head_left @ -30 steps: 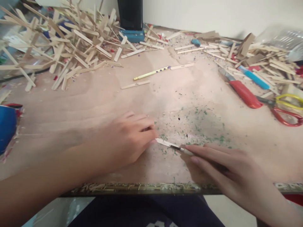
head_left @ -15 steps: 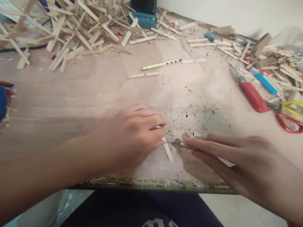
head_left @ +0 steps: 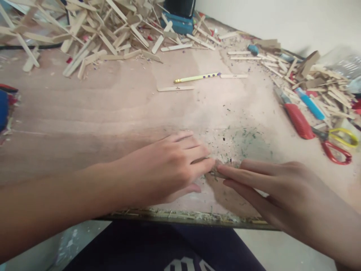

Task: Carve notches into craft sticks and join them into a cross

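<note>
My left hand (head_left: 177, 162) lies palm down over the tabletop, its fingers stretched out and the thumb apart from them. Its index fingertip comes close to the front of a slim tool (head_left: 220, 174), or touches it; I cannot tell which. My right hand (head_left: 270, 184) pinches that tool between thumb and fingers, low over the wood. Most of the tool, with its tip, is hidden. The flat wooden craft stick seen earlier is out of sight. Green shavings (head_left: 249, 135) lie scattered just beyond the fingers.
A yellow pencil (head_left: 197, 78) and a marked craft stick (head_left: 176, 89) lie farther back. At right are a red-handled cutter (head_left: 299, 120), a blue-handled tool (head_left: 310, 103) and scissors (head_left: 337, 152). Piles of craft sticks (head_left: 93, 34) fill the back. The table edge (head_left: 180, 218) runs in front.
My left hand has shifted right, toward the tool, and its thumb has come away from the fingers. The craft stick under it no longer shows. My right hand keeps its grip.
</note>
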A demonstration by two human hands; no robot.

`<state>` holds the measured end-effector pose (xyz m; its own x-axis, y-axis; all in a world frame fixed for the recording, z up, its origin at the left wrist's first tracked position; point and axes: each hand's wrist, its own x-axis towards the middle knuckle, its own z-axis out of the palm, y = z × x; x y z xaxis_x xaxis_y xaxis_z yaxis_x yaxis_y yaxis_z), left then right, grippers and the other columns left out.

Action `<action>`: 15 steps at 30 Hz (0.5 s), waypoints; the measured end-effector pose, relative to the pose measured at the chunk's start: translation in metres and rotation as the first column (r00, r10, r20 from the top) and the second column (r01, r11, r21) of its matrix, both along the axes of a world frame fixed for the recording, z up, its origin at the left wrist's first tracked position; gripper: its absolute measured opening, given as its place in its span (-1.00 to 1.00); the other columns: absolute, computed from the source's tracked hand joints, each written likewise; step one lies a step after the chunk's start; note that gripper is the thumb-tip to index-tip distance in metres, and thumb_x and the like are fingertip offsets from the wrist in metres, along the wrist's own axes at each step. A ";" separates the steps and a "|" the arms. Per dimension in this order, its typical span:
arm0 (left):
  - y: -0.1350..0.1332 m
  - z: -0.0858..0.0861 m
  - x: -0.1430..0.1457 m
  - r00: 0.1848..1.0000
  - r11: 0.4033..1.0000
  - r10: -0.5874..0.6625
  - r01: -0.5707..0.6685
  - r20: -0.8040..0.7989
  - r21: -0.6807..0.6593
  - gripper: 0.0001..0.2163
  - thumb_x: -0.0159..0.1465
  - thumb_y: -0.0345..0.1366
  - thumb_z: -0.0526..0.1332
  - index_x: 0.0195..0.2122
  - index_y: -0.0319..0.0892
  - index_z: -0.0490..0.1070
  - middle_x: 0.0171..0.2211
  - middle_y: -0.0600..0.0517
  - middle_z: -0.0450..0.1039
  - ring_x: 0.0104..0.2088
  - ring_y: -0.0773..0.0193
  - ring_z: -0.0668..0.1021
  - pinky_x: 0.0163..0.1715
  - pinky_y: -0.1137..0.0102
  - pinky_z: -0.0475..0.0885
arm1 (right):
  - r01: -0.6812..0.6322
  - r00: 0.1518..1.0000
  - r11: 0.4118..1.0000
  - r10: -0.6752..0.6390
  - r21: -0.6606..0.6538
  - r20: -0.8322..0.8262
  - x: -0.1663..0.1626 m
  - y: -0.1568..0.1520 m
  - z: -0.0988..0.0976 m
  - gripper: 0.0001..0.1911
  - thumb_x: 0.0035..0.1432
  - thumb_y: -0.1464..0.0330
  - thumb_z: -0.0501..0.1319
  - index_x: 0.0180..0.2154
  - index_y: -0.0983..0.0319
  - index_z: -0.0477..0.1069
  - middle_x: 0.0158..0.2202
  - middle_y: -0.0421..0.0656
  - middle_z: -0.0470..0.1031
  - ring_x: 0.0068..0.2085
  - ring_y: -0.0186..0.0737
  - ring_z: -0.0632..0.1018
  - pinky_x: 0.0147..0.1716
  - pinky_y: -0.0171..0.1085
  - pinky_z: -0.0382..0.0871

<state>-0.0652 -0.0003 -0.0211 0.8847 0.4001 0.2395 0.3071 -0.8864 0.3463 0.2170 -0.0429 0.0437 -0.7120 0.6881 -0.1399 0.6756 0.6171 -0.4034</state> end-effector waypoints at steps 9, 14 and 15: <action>-0.031 0.034 -0.003 0.976 0.968 0.210 -0.200 -0.051 0.149 -0.86 0.46 -0.31 0.35 -0.27 -0.21 0.60 -0.32 -0.05 0.57 -0.35 0.04 0.57 -0.34 0.13 0.53 | -0.006 1.000 0.996 0.008 0.089 -0.014 -0.002 0.007 0.004 -0.72 0.60 0.36 0.19 0.23 0.11 0.53 -0.40 -0.34 0.46 -0.51 -0.43 0.41 -0.48 -0.30 0.20; -0.060 0.020 0.017 0.961 0.945 0.258 -0.228 -0.104 0.235 -0.85 0.34 -0.51 0.27 -0.14 -0.32 0.62 -0.28 -0.10 0.55 -0.31 0.08 0.53 -0.40 0.23 0.46 | -0.024 1.000 0.992 0.026 0.122 -0.017 0.000 0.011 0.004 -0.73 0.58 0.38 0.21 0.18 0.15 0.59 -0.40 -0.31 0.52 -0.51 -0.42 0.47 -0.49 -0.30 0.23; -0.062 0.016 0.018 0.952 0.940 0.285 -0.255 -0.109 0.227 -0.83 0.35 -0.52 0.26 -0.10 -0.33 0.62 -0.25 -0.12 0.56 -0.28 0.06 0.54 -0.37 0.23 0.48 | -0.022 1.000 0.992 0.024 0.126 -0.011 0.000 0.010 0.004 -0.73 0.59 0.37 0.20 0.17 0.15 0.60 -0.42 -0.32 0.50 -0.52 -0.41 0.45 -0.49 -0.29 0.23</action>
